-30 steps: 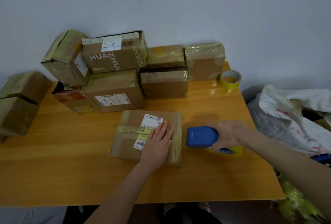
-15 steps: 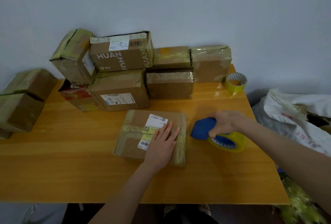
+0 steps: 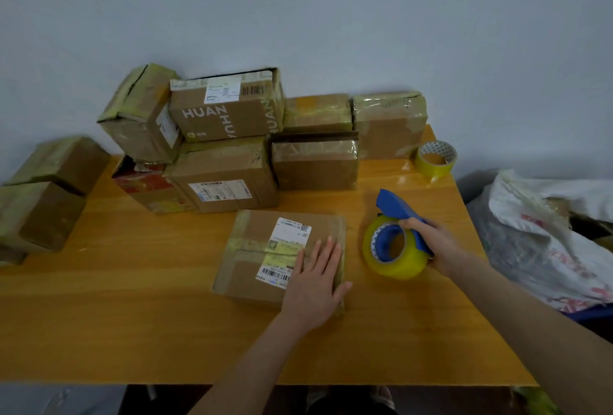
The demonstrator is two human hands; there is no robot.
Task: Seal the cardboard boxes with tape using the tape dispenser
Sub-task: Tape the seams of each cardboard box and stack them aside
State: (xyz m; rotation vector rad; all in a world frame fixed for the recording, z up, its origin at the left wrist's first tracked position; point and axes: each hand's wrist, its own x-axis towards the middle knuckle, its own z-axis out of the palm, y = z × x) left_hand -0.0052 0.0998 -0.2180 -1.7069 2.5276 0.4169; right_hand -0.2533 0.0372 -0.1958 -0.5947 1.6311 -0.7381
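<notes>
- Cardboard, brown and scuffed: the box (image 3: 252, 248) lies flat on the table (image 3: 132, 315). It has a white label on top, and yellowish tape crosses its lid and runs down its right edge.
- The left hand (image 3: 315, 282) rests flat on the box's near right corner, fingers straight and close together, thumb hooked over the edge. This looks meant to pin the box so it will not slide when tape is drawn across.
- The right hand (image 3: 428, 242) is just right of the box, fingers curled round the handle of the dispenser (image 3: 394, 205).
- The dispenser has a blue body and a fat yellow roll that faces the box but stays apart from it. Its blade end tips up and away, so no strip is being laid; I judge it is being readied for one.
- I cannot tell whether the roll touches the table.
- Behind the box, a stack (image 3: 225, 165) of taped boxes stands against the wall, probably finished ones parked out of reach.
- A spare roll (image 3: 435, 159) stands behind and right of the box.
</notes>
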